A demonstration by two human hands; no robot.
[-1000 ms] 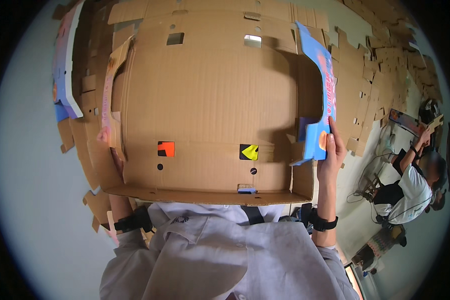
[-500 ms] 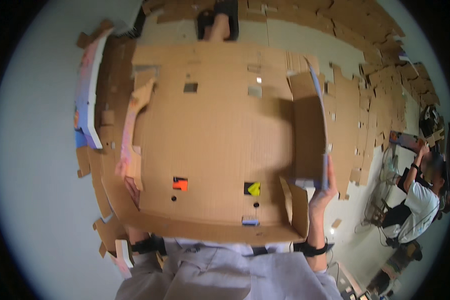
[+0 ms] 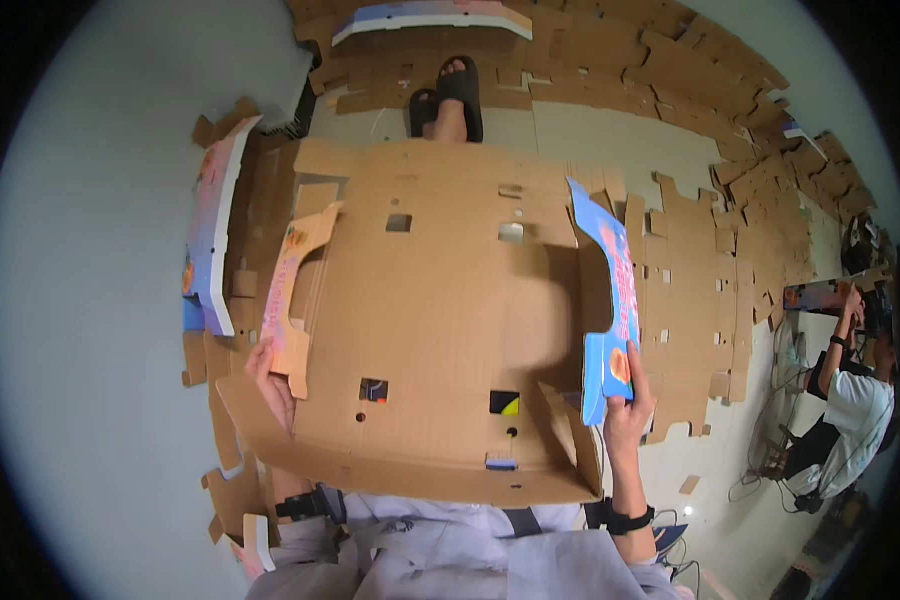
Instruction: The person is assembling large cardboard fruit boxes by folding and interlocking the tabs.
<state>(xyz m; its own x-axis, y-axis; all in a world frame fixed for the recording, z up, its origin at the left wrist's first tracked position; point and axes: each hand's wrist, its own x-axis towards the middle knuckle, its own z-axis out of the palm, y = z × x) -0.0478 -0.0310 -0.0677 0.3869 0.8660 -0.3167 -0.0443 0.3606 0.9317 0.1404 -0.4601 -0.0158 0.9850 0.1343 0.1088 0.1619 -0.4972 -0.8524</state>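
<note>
two hands (image 3: 270, 375) (image 3: 625, 405) clamped on the carton blank's (image 3: 440, 340) printed side flaps (image 3: 610, 310), folding them upright.

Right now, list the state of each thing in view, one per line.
Large brown die-cut cardboard sheet: unfolded, inner side up, held at both side flaps.
Left printed side flap: raised, gripped by left hand.
Right blue printed side flap: folded upright, gripped by right hand.
Flat brown cardboard blanks: spread over the floor.
</note>
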